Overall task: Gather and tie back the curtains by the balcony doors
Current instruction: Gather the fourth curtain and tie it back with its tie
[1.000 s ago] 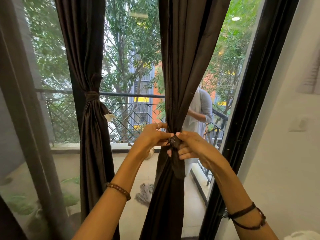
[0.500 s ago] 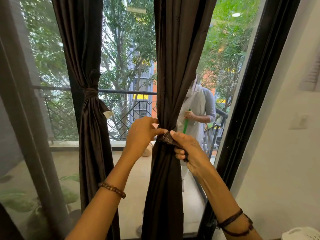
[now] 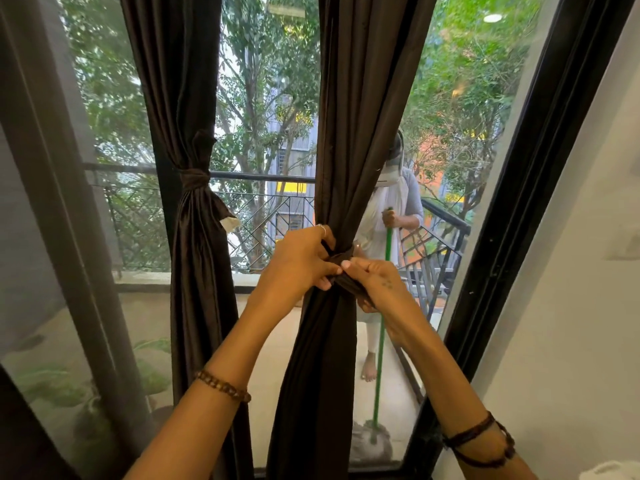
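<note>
Far left: a door frame [image 3: 65, 237] is seen, dark, with leafy plants [image 3: 69, 379] blurred low behind the glass.

Left curtain [image 3: 204, 306]: dark brown, already gathered and bound by a knot [image 3: 195, 178] at railing height; a pale tag [image 3: 229, 223] is seen at its right edge. It hangs well apart from the hands.

Railing [image 3: 263, 209]: black metal, seen through the glass between the two curtains; trees and a building are seen beyond.

Left hand [image 3: 298, 265]: raised against the left side of the right curtain, fingers curled round the tie; its grip is closed on the fabric. A ring is worn on one finger and a beaded bracelet [image 3: 223, 386] on the wrist.

Right curtain [image 3: 332, 358]: bunched into a narrow waist between the two hands. The tie [image 3: 341, 261], same dark cloth, is wrapped across this waist.

Right hand [image 3: 375, 284]: thumb and fingers are pinched on the tie's loose end, which is drawn down to the right. Thumb tips of both hands are nearly touching. Dark bands [image 3: 479, 441] are worn on the wrist.

Outside, right: a person [image 3: 391, 220] is seen on the balcony holding a green-handled mop [image 3: 382, 323].
</note>
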